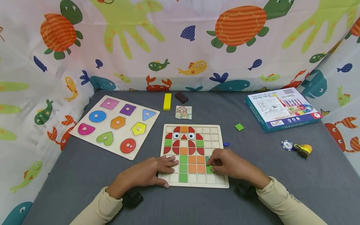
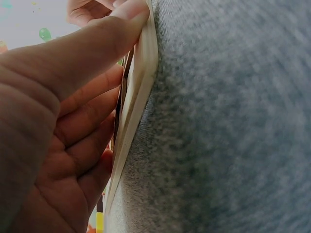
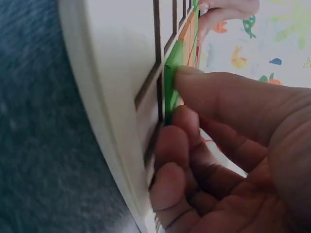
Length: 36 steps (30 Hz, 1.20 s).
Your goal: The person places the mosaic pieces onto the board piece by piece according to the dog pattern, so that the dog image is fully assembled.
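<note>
A wooden grid board lies on the grey cloth, with red curved pieces, orange squares and green squares in its cells, and two eye pieces near the top. My left hand rests on the board's left side, fingers extended over its cells and thumb at the near edge. At the right side, my right hand pinches a green square tile over a cell, its thumb against the tile and the other fingers curled. Those fingers partly cover the tile and the cells around it.
Left of the board lies a shape puzzle with knobbed pieces. Behind it are a yellow block, a dark brown block and a small picture card. Rightward lie a loose green tile, blue piece, box and small yellow-black toy.
</note>
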Tool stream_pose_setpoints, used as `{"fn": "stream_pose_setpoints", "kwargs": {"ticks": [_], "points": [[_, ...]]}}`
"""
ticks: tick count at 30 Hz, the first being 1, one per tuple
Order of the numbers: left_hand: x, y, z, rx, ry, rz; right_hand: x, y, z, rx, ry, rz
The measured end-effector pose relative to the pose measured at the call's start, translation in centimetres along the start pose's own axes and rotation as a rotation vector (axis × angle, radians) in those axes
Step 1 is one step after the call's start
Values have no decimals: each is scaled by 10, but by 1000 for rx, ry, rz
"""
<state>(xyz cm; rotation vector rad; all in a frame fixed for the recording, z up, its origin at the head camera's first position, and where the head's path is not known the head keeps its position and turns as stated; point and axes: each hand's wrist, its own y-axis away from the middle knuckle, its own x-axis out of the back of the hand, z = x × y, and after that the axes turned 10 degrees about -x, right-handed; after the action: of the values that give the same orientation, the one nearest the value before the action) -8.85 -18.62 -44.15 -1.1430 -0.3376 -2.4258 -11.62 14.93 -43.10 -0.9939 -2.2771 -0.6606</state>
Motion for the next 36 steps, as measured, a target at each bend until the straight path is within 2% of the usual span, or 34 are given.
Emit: {"fn": "stream_pose_setpoints", "kwargs": {"ticks": [6, 11, 17, 26, 36], "points": [[0, -1, -1, 5, 8, -3, 7, 1, 4, -12, 6, 54], [2, 0, -1, 15, 9, -4, 25, -9, 21, -32, 9, 198], [1, 2, -1, 19, 18, 1, 53, -19, 44, -142, 34, 340], [-1, 0, -3, 1, 21, 0, 85, -18, 72, -142, 191, 333], [0, 1, -3, 1, 20, -7, 88, -15, 84, -204, 297, 344]]}}
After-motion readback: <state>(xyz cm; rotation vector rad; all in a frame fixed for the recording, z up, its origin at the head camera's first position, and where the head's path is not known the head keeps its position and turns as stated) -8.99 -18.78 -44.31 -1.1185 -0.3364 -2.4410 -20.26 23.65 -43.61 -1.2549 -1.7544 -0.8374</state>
